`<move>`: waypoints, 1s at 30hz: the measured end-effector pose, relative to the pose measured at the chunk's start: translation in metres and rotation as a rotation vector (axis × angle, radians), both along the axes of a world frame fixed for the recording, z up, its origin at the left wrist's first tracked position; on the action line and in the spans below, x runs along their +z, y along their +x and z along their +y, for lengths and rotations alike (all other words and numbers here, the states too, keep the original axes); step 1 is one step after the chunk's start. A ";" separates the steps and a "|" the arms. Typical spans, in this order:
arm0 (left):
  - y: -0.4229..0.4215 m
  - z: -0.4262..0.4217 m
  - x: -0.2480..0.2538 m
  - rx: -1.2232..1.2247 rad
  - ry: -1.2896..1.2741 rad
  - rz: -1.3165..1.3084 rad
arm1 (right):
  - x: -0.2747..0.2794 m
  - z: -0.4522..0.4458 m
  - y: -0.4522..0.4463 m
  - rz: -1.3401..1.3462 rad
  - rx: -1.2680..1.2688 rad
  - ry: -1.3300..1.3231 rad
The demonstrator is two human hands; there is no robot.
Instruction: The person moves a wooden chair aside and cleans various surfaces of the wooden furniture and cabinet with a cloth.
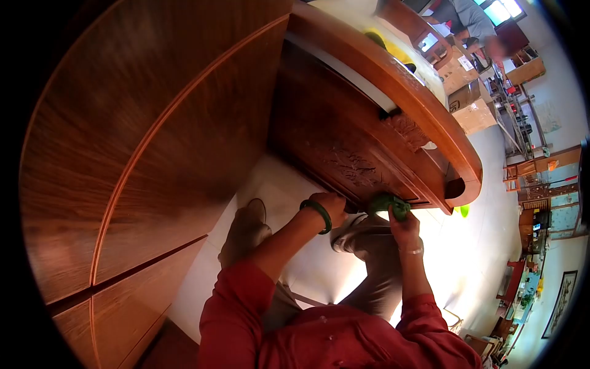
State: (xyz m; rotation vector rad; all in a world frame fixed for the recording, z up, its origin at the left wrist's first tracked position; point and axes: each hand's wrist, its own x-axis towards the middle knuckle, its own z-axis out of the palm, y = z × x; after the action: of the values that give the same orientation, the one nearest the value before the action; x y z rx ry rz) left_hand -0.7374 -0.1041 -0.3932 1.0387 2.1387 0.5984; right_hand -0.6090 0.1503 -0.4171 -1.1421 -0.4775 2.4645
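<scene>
At the far left stands a tall wooden panel (153,111) with a strong grain and a thin curved moulding; a dark gap crosses it low down. On the pale tiled floor (279,178) to its right is a brown shoe (257,210), with a trouser leg above it.

The left hand (332,208), with a green bangle (324,218) at the wrist, is by the bottom edge of the carved front (350,163) of a reddish-brown table (424,92). Its fingers curl inward, but whether the grip is closed on anything cannot be told from this view.

Just to the right, near the lower right corner of the carved front, is a dark green object (391,204). It appears rounded and knobbly, though the glare and the small view leave its exact kind unclear. The right hand (404,227) has its grip clamped on this object, thumb and fingers at its right end. A thin pale bracelet (414,251) circles that wrist.

The table's thick curved edge sweeps above both hands and ends in a rounded corner at the right; a yellow item (399,52) lies on the pale top. A yellow-green thing (464,210) shows just beside that corner, lower down.

Farther right, a person in grey (473,21) is beyond the cardboard boxes (472,109), and a framed picture (560,304) hangs on the wall.
</scene>
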 end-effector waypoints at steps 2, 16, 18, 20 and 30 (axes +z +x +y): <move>0.002 0.001 0.004 -0.031 -0.033 -0.009 | -0.001 0.002 0.004 -0.016 0.016 0.031; -0.006 0.009 -0.012 0.069 -0.141 -0.065 | -0.046 -0.190 -0.246 0.394 0.534 -0.080; -0.016 0.003 -0.009 0.111 -0.193 -0.061 | -0.048 -0.206 -0.256 0.348 0.514 -0.056; -0.017 -0.001 -0.017 0.126 -0.259 -0.009 | -0.049 -0.216 -0.260 0.312 0.506 -0.018; -0.014 -0.003 -0.003 -0.076 -0.059 -0.065 | -0.068 -0.103 -0.128 0.082 0.617 1.348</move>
State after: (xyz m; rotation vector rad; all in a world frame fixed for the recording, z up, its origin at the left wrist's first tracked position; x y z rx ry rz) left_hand -0.7515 -0.1074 -0.3960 1.0497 2.0388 0.5225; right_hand -0.7368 0.0478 -0.4852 -0.2931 -2.2139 1.7550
